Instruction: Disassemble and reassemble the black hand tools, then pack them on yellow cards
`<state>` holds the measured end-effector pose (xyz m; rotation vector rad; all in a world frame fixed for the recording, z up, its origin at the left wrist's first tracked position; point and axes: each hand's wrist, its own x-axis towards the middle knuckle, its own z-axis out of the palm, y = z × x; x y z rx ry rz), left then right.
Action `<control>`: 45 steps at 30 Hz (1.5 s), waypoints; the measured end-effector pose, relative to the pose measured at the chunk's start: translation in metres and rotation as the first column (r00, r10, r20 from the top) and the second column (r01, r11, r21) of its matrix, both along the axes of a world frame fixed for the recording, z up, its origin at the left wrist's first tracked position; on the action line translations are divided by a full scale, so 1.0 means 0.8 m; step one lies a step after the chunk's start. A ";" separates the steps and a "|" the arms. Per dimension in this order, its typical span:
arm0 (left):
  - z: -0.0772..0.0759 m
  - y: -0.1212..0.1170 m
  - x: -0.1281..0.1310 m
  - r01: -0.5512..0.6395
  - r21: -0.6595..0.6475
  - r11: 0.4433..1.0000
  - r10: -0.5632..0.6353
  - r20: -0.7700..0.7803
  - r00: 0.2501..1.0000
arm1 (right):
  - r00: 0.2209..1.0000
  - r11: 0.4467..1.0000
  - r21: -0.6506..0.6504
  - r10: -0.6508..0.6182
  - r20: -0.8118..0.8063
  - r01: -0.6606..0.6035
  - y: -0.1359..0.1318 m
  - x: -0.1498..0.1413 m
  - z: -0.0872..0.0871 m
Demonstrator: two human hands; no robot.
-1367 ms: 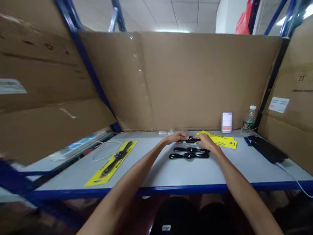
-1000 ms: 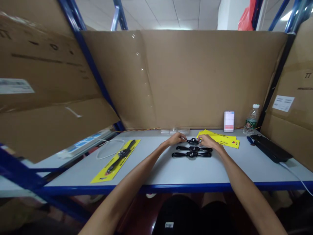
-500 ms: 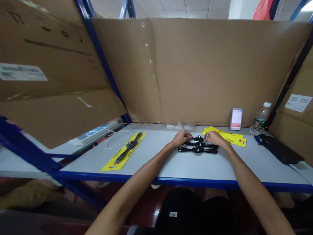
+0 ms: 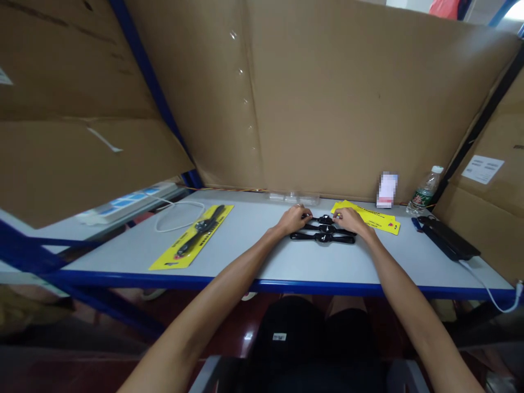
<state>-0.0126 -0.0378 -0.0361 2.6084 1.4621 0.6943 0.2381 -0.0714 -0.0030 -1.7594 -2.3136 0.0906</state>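
Observation:
Three black spokeshaves lie one behind another across the table, their handles pointing left and right. My left hand [image 4: 295,218] pinches the left handle end of the farthest spokeshave [image 4: 326,219]. At its other end, the fingers of my right hand [image 4: 347,219] are closed on the right handle. Just in front sit the middle spokeshave [image 4: 326,229] and the nearest spokeshave [image 4: 323,238], neither one gripped. Over to the left, another spokeshave [image 4: 201,226] rests on a yellow card [image 4: 167,261]. Several yellow cards [image 4: 380,219] are spread beyond my right hand.
Clear plastic packaging [image 4: 292,198] lies along the cardboard back wall [image 4: 311,109]. To the right are a phone [image 4: 387,190], a water bottle [image 4: 424,192] and a black case-like object [image 4: 448,239] with a white cable. A power strip [image 4: 131,203] sits left, its white cord curling onto the table.
The head view has tipped down and shifted, so everything appears higher and farther left. Both hands stay at the farthest spokeshave's handles, with no clear movement of the tools.

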 end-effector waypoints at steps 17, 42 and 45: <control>0.001 -0.003 0.000 0.012 -0.046 0.999 -0.010 0.062 0.998 | 1.000 1.000 -0.020 -0.014 -0.017 0.014 -0.005 -0.002 0.006; 0.064 -0.057 -0.123 -0.564 0.075 0.822 0.568 -0.155 0.808 | 1.000 0.999 0.041 0.028 -0.007 -0.028 0.014 0.005 -0.011; 0.062 -0.088 -0.189 -0.777 0.116 0.619 0.776 -0.245 0.582 | 1.000 0.999 0.031 0.024 -0.016 -0.023 0.015 0.003 -0.013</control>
